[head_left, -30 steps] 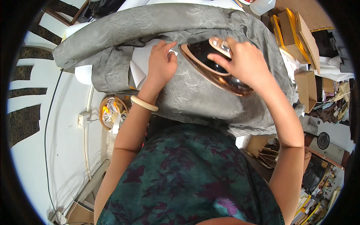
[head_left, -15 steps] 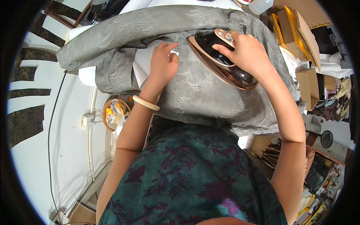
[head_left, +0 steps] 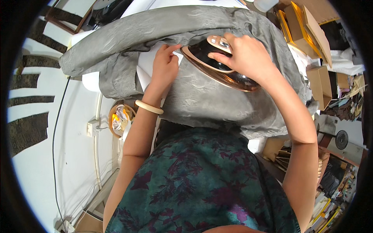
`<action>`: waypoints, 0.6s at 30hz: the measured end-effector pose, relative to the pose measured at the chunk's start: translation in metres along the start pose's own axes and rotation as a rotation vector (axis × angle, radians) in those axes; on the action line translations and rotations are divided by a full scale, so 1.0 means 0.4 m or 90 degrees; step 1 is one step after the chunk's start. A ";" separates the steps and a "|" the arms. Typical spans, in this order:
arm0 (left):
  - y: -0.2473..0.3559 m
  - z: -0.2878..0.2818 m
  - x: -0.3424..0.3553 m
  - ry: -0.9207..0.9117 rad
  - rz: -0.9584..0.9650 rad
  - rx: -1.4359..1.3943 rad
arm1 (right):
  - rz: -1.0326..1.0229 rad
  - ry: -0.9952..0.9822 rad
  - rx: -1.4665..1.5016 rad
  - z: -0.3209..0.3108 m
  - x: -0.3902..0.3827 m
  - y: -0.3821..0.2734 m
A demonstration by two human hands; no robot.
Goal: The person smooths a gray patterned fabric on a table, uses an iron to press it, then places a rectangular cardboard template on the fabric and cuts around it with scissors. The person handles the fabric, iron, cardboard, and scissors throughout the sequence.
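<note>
Grey crinkled cloth, seemingly a garment, is spread over the work surface in front of me. My right hand grips the handle of a black and copper iron. The iron lies on the cloth, its pointed tip toward the left. Close to that tip is my left hand, its index finger stretched out and the other fingers partly bent. It rests at the cloth's edge, over a piece of white paper or lining. Whether it pinches any cloth cannot be made out.
At the right stand cardboard boxes with yellow edges. Left of the work surface hangs a black cord by the white wall. A round basket with wrappers sits below the cloth. A translucent container is at the far edge.
The iron, in my right hand, has slid a little to the left, its tip now beside my left fingers. My left hand has shifted slightly left, its fingers drawn closer together.
</note>
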State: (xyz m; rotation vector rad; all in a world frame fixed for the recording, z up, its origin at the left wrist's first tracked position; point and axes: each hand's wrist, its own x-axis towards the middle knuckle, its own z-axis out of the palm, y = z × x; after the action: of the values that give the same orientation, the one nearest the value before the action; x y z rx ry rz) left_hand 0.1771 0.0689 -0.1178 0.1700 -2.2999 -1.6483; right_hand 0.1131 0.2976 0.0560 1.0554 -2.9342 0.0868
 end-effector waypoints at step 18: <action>0.087 0.125 -0.016 -0.343 0.447 0.433 | -0.008 0.165 0.070 -0.167 -0.083 0.268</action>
State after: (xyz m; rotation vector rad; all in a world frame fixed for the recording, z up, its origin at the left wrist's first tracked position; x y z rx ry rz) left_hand 0.1701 0.1275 -0.1011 -0.9299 -2.7377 -0.5718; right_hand 0.0703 0.4052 0.1165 0.9919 -2.7158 0.3600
